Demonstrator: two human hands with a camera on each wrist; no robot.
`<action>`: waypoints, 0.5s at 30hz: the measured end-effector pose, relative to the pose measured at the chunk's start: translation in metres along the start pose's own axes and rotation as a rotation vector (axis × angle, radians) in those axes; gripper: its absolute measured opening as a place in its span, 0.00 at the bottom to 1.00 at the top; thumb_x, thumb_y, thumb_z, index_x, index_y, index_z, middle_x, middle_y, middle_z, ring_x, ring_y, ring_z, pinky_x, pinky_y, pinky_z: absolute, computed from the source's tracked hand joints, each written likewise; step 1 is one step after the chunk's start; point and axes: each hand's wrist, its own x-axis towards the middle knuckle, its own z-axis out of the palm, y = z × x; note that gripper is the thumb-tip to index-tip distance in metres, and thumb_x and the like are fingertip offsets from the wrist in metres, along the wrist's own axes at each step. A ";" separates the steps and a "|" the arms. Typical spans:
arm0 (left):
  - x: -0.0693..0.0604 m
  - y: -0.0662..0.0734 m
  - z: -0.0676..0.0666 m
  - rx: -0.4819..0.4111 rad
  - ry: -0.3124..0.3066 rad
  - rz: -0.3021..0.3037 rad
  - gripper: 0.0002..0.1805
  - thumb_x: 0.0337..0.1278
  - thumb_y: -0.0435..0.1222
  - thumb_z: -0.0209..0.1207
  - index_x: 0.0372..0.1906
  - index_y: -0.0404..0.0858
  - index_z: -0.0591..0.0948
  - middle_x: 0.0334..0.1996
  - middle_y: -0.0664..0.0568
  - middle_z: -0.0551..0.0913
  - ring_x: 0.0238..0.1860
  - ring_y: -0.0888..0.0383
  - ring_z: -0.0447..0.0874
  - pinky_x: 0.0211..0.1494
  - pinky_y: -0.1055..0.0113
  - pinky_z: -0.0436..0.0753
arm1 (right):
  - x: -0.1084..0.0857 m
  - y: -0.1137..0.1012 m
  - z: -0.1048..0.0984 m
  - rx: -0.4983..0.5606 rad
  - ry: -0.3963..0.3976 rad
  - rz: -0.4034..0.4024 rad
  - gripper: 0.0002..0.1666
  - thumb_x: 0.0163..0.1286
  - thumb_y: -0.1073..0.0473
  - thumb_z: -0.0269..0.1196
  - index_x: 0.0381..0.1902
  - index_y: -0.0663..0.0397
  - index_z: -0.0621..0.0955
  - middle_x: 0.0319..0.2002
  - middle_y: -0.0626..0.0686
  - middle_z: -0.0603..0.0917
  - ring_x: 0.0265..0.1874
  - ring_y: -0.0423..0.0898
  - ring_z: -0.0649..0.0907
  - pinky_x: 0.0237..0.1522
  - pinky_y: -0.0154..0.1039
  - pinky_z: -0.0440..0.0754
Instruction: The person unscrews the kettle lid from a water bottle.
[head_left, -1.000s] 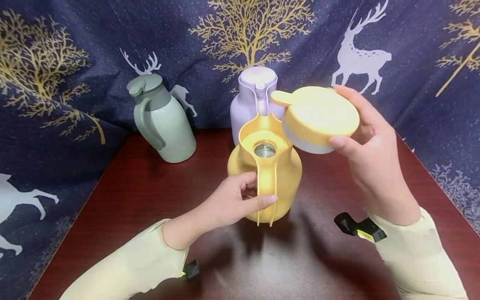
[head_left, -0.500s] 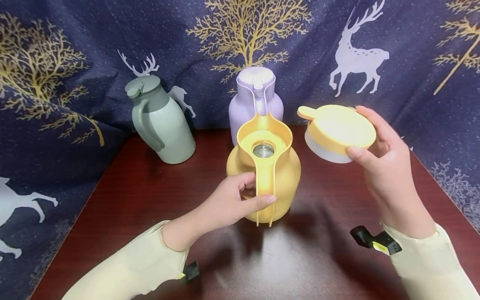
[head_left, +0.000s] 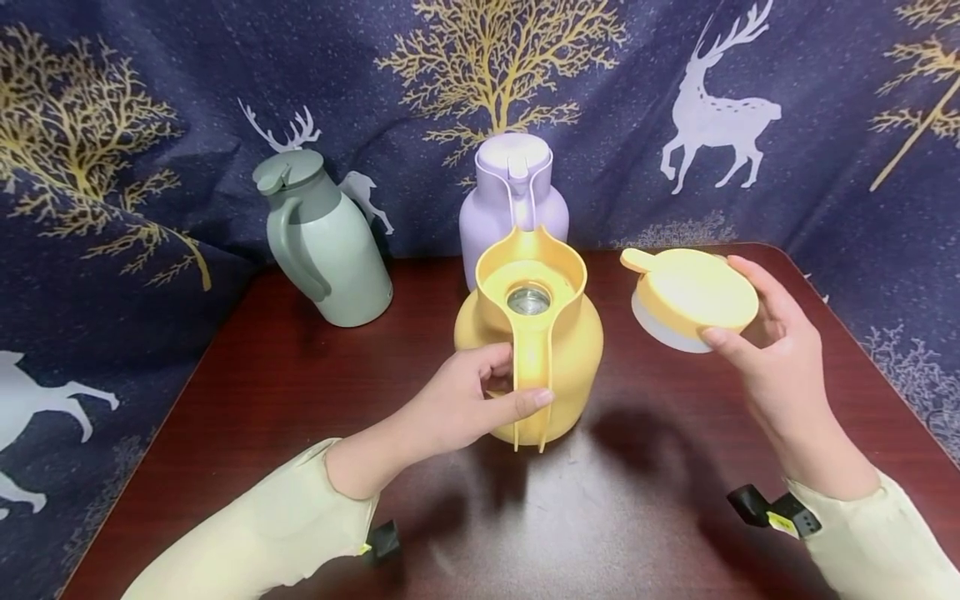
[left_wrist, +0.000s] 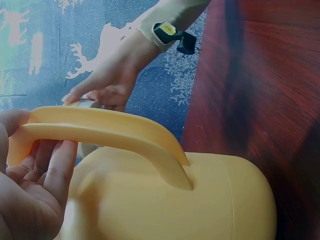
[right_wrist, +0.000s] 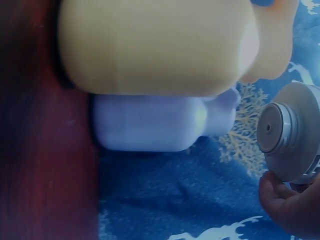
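Observation:
A yellow jug (head_left: 573,358) stands upright on the table with its top uncovered, a round glass opening (head_left: 528,299) showing inside the neck. My left hand (head_left: 457,400) grips its handle, thumb across the front; the left wrist view shows the fingers (left_wrist: 59,167) curled under the handle (left_wrist: 100,131). To the right, my right hand (head_left: 787,367) holds the yellow lid (head_left: 697,287) by its edge, above the table and apart from the jug. In the right wrist view the lid's grey underside (right_wrist: 295,130) shows with a round plug (right_wrist: 270,128).
A lilac jug (head_left: 480,221) stands close behind the yellow one. At the back left is a green jug (head_left: 345,258) with its lid on. A dark blue cloth (head_left: 600,125) with deer and trees hangs behind the red-brown table (head_left: 300,383).
My right hand has carried the lid right and lower, away from the jug's mouth. The left hand has kept its grip on the handle, and the yellow jug stays in place.

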 end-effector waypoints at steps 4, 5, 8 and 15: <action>0.000 0.001 0.000 0.003 -0.001 0.004 0.18 0.65 0.35 0.64 0.55 0.29 0.82 0.46 0.39 0.91 0.46 0.57 0.92 0.50 0.66 0.89 | -0.004 0.003 -0.003 -0.018 0.025 0.015 0.38 0.56 0.82 0.68 0.66 0.59 0.78 0.58 0.50 0.86 0.52 0.40 0.84 0.50 0.25 0.84; 0.000 0.001 0.000 0.005 -0.001 0.006 0.18 0.65 0.35 0.64 0.55 0.29 0.82 0.46 0.39 0.91 0.46 0.57 0.92 0.50 0.66 0.89 | -0.005 0.003 -0.003 -0.023 0.029 0.018 0.38 0.57 0.82 0.68 0.66 0.59 0.78 0.58 0.50 0.86 0.52 0.40 0.84 0.49 0.25 0.84; 0.000 0.001 0.000 0.010 0.001 0.007 0.17 0.64 0.35 0.64 0.54 0.29 0.82 0.46 0.39 0.91 0.46 0.58 0.92 0.50 0.65 0.89 | -0.007 0.005 -0.005 -0.049 0.038 0.026 0.38 0.57 0.81 0.68 0.66 0.58 0.79 0.59 0.49 0.86 0.52 0.39 0.84 0.49 0.24 0.84; -0.001 0.001 0.000 0.016 0.001 0.011 0.18 0.65 0.35 0.64 0.55 0.30 0.82 0.47 0.39 0.91 0.46 0.58 0.91 0.51 0.65 0.88 | -0.011 0.009 -0.009 -0.131 0.062 0.066 0.38 0.58 0.82 0.66 0.66 0.55 0.79 0.56 0.45 0.87 0.50 0.37 0.85 0.47 0.22 0.83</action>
